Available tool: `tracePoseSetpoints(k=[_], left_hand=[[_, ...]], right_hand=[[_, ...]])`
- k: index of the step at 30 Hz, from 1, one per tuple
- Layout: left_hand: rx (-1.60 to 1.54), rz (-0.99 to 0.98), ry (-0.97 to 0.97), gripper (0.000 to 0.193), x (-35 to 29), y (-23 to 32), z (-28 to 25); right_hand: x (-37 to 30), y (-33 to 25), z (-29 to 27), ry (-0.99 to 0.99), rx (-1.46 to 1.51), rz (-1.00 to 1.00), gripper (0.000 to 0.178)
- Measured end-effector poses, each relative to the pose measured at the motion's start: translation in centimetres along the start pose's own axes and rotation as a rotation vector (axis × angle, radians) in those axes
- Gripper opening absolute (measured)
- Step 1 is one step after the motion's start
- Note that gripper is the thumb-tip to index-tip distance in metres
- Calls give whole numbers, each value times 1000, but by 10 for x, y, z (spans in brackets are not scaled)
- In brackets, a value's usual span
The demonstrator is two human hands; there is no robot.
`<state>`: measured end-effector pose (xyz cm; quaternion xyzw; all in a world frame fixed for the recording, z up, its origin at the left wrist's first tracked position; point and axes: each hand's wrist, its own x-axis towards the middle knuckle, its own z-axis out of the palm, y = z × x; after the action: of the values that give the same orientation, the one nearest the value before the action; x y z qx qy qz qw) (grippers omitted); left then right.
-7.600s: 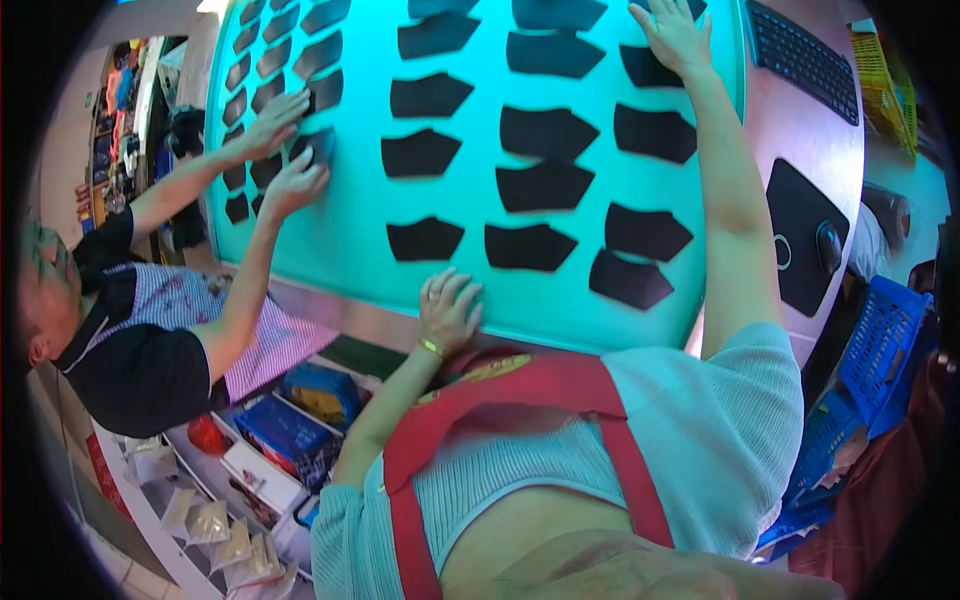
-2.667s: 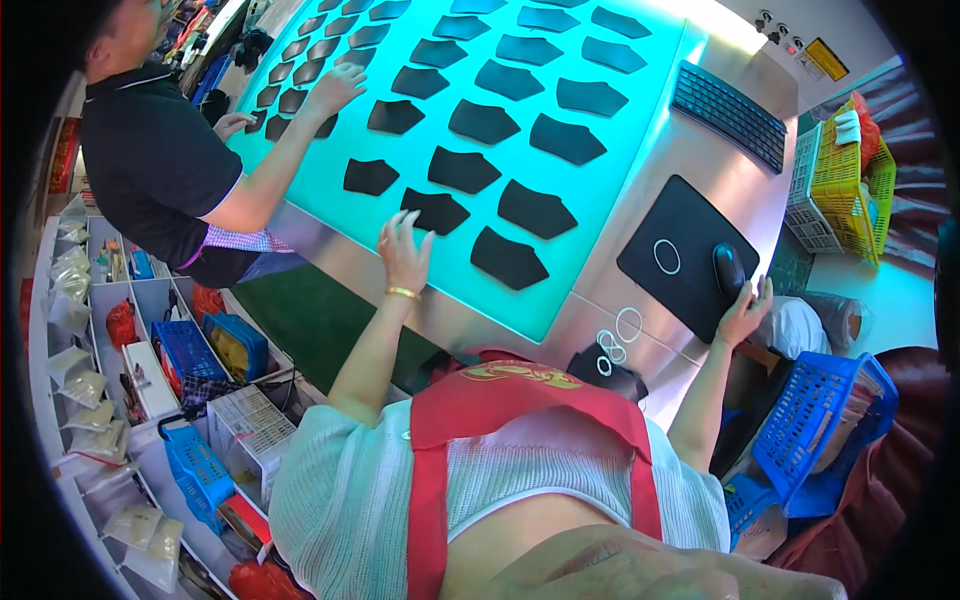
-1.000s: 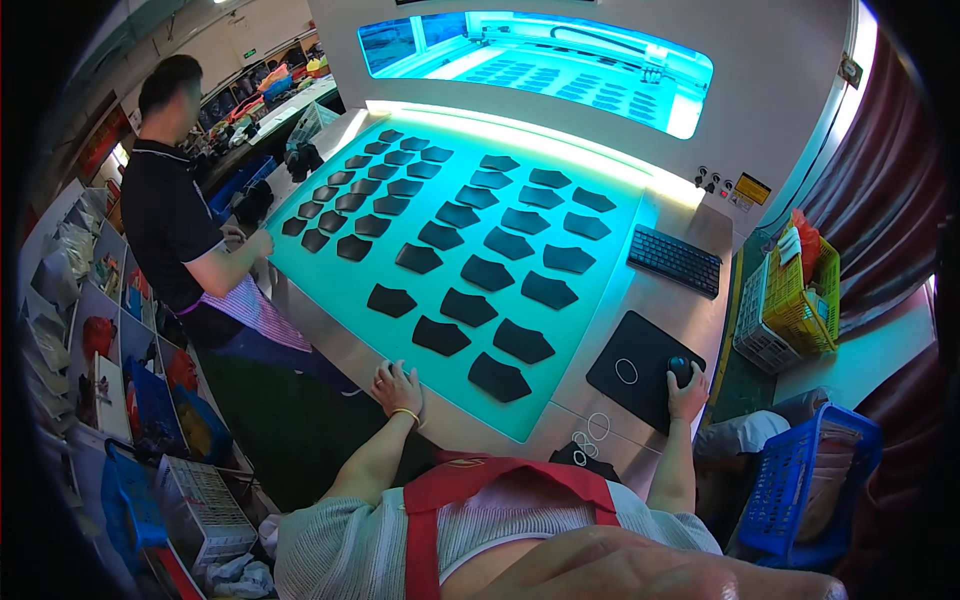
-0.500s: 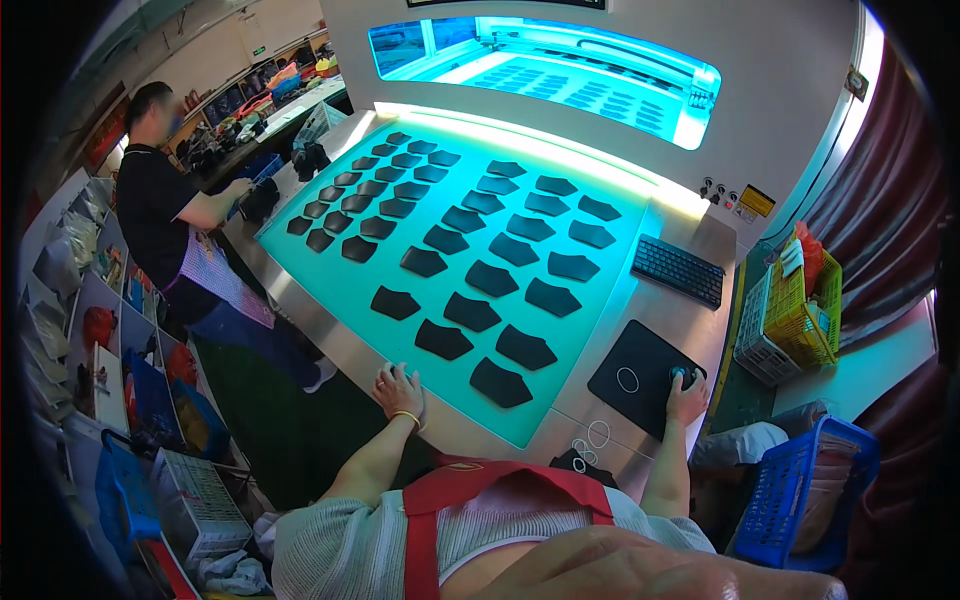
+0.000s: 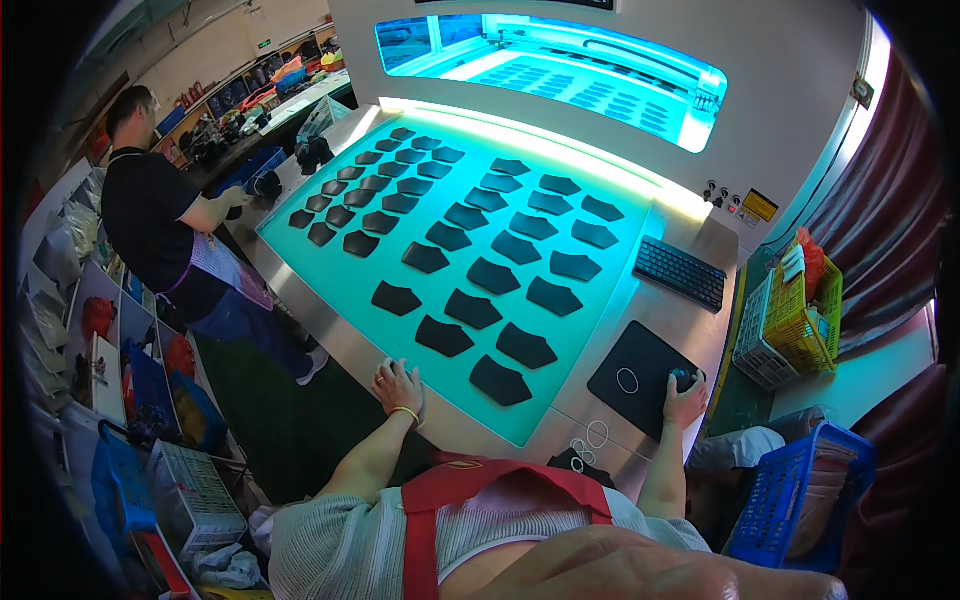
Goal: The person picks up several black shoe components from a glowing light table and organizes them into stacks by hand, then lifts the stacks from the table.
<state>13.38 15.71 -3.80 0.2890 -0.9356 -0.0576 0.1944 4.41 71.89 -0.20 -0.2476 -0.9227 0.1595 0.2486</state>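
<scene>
My left hand (image 5: 398, 385) rests on the metal front edge of the machine table, fingers spread, holding nothing. Beside it lies the lit turquoise work surface (image 5: 345, 320), covered with rows of flat black cut pieces (image 5: 500, 380), pointed at one end. My right hand (image 5: 685, 398) is closed over a dark computer mouse (image 5: 682, 378) at the right side of a black mouse pad (image 5: 632, 372). A white ring (image 5: 627, 380) lies on the pad, and several more white rings (image 5: 590, 440) lie near the table's front edge.
A black keyboard (image 5: 679, 272) sits behind the pad. The machine housing with its glowing window (image 5: 560, 85) rises at the back. A co-worker (image 5: 170, 220) stands at the left, handling dark items. Yellow (image 5: 805, 315) and blue (image 5: 800, 495) plastic baskets stand at the right; shelves line the left.
The co-worker at the left has shifted a little, with the head turned further from me. My hands and the black pieces stay in place; the view has tilted slightly.
</scene>
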Motion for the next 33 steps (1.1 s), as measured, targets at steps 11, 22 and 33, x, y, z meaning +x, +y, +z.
tracePoseSetpoints(k=[11,22,33], left_hand=[[8,-10,-37,38,2,3,-9],[15,-21,-24,39,0,5,-8],[32,-11,7,40,-1,-3,5]], right_hand=[[-3,0,0,-9,45,-57,71],[-2,6,1,-15,76,-58,71],[-1,5,4,-29,99,-65,70]])
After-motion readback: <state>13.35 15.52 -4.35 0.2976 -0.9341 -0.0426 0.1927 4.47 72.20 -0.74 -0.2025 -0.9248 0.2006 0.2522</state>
